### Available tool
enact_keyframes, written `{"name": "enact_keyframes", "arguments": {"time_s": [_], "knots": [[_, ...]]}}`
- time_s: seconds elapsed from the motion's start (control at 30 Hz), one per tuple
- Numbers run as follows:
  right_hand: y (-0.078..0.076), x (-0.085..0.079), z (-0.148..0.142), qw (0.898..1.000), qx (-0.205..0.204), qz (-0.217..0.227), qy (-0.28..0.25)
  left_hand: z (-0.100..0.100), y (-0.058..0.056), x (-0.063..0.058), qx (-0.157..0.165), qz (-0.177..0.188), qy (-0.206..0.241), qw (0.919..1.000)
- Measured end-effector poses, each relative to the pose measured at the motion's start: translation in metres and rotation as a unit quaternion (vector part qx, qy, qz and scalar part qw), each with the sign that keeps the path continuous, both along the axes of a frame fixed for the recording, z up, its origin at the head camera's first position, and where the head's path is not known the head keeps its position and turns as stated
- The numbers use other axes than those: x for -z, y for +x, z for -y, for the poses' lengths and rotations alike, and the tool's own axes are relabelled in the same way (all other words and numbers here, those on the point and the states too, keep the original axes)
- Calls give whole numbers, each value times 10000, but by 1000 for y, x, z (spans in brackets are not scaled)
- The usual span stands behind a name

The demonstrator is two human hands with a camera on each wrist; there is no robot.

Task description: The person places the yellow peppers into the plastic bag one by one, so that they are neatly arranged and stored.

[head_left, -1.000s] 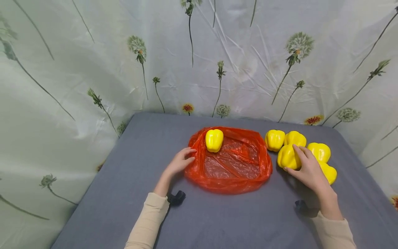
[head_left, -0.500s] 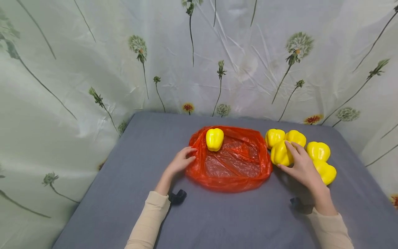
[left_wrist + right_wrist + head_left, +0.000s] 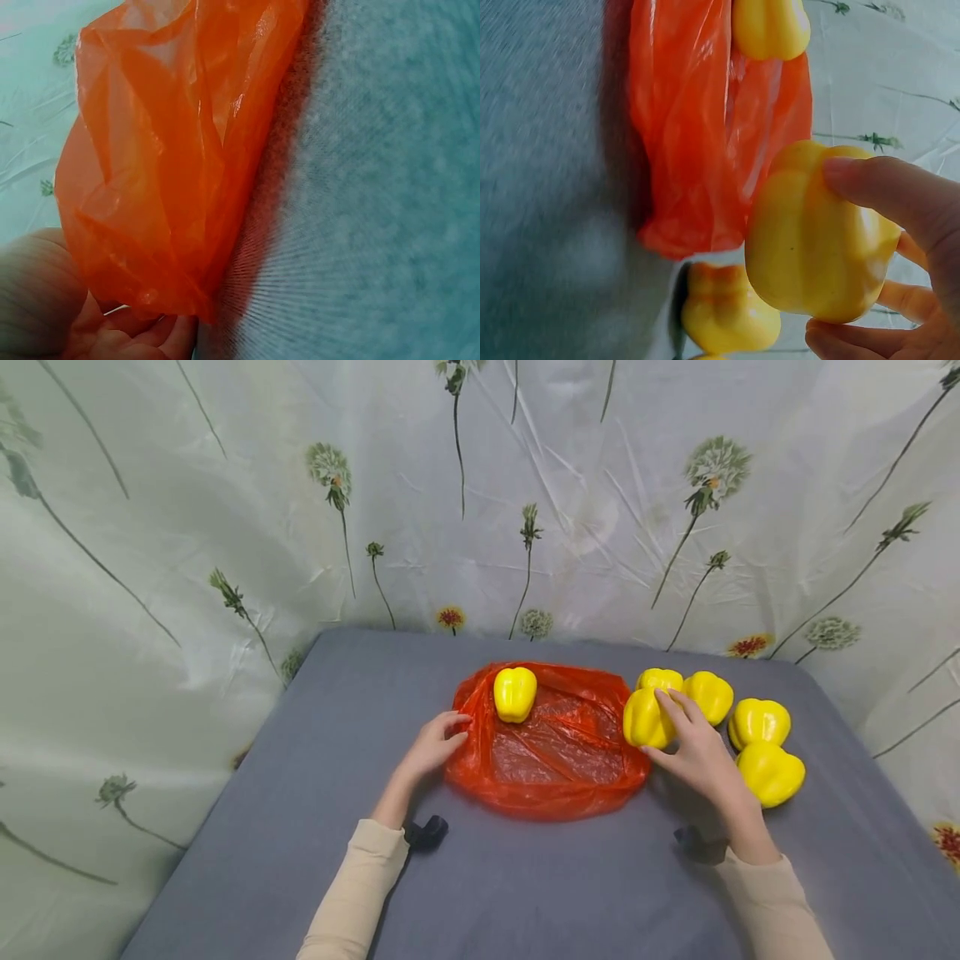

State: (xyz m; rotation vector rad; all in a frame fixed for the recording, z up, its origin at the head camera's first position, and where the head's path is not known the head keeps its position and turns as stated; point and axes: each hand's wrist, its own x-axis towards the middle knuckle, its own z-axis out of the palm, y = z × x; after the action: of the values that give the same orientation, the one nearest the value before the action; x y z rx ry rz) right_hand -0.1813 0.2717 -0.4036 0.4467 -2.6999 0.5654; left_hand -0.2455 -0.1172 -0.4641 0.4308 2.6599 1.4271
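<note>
Pepper [image 3: 642, 720] moved left to bag [image 3: 555, 800], centre-right of frame, right hand [image 3: 702, 753] fingers clamped on it, mid-carry we judge, left hand [image 3: 431, 748] grip unclear.

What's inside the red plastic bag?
One yellow bell pepper sits at the far left in the red plastic bag; the open middle shows only film. A second bell pepper, held in the right hand, covers part of the right rim. Inside the folds isn't visible.

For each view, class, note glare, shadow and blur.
Head view: white glare on the yellow pepper in the red bag; left wrist view: grey tabletop blurred and streaky, dark shadow beside the bag; right wrist view: held pepper fairly sharp, tabletop softer.
</note>
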Motion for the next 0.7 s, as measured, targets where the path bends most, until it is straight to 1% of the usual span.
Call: {"name": "enact_keyframes", "arguments": {"time_s": [0.2,0.3,0.53,0.6,0.7], "knots": [[-8,0,12,9996,-240,-155,30,-1,1,0,15,-169,26,9999],[-13,-1,18,9993,-336,-161,83,-2,2,-1,-4,-172,71,9998],[-20,-7,32,9987,-465,173,128,-3,1,1,35,-107,61,9999],[-24,-7,36,9981,-550,268,110,-2,1,0,45,-107,73,9999],[-31,-7,43,9970,-710,293,132,-2,0,-1,48,-100,39,9999]]}}
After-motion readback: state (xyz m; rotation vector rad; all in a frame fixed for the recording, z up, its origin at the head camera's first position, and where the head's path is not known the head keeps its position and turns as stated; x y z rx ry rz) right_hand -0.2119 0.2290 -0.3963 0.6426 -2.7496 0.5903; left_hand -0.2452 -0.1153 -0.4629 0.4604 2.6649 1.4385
